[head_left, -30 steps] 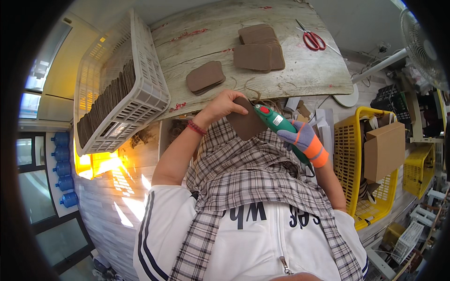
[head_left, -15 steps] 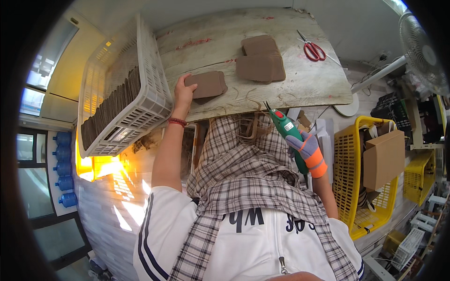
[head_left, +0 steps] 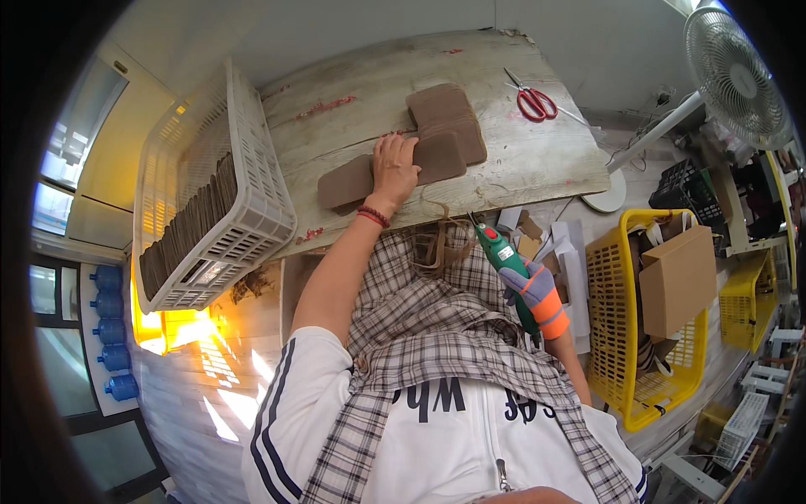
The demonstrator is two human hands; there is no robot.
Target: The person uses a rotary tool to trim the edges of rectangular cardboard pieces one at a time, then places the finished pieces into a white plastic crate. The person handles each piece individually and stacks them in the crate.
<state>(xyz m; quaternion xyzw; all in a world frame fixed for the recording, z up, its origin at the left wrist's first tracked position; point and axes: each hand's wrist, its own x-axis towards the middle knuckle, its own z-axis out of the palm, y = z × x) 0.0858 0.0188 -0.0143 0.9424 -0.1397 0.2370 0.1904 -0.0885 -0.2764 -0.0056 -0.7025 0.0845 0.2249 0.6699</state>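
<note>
My left hand (head_left: pixel 395 175), bare with a red bracelet, is over the table with its fingers curled on the left end of a brown rectangular piece (head_left: pixel 439 157). That piece lies at the front of a stack of brown pieces (head_left: pixel 445 107). A smaller pile of the same pieces (head_left: pixel 346 182) sits just left of my wrist. In a grey and orange glove, my right hand (head_left: pixel 531 290) is wrapped round green electric scissors (head_left: pixel 497 245) with a red switch. Their blades point up toward the table's front edge. Brown trimmed strips (head_left: pixel 441 245) lie on my plaid apron.
A white crate (head_left: pixel 256 197) filled with brown pieces stands at the left. Red-handled scissors (head_left: pixel 536 104) rest on the worn table (head_left: pixel 361 84). Right of me is a yellow basket (head_left: pixel 610 336) with a cardboard box (head_left: pixel 678 281). A fan (head_left: pixel 739 80) stands beyond.
My left hand has moved right from the smaller pile to the front piece of the larger stack. The right hand still grips the electric scissors. The whole view has shifted slightly.
</note>
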